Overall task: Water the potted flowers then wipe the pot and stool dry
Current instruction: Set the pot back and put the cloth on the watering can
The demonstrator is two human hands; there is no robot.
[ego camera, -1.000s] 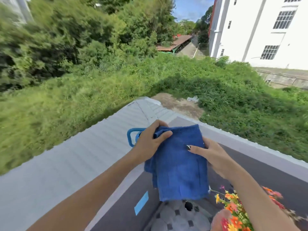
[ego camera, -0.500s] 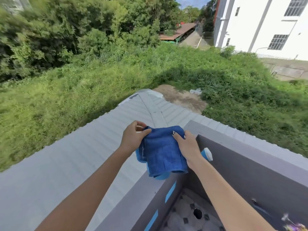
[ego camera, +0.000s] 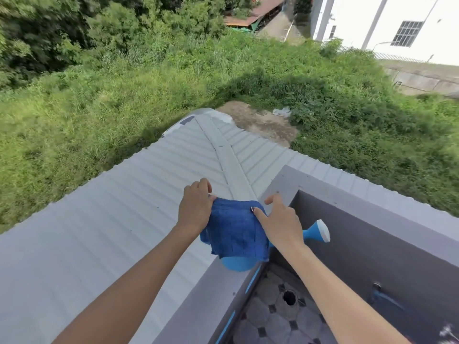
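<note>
A folded blue cloth lies draped over a blue watering can that sits on the grey parapet wall. The can's white-tipped spout sticks out to the right. My left hand pinches the cloth's left edge. My right hand presses on the cloth's right edge with fingers spread. The can's body is mostly hidden under the cloth. Only a few flower tips show at the bottom right corner; the pot and stool are out of view.
A corrugated grey metal roof slopes away beyond the parapet. Inside the corner is a tiled floor with a drain hole and blue tape strips. Tall grass, trees and a white building lie far below.
The cloth went from held up and hanging to laid over the watering can on the parapet. Both hands lowered with it, and the view tilted down, away from the flowers.
</note>
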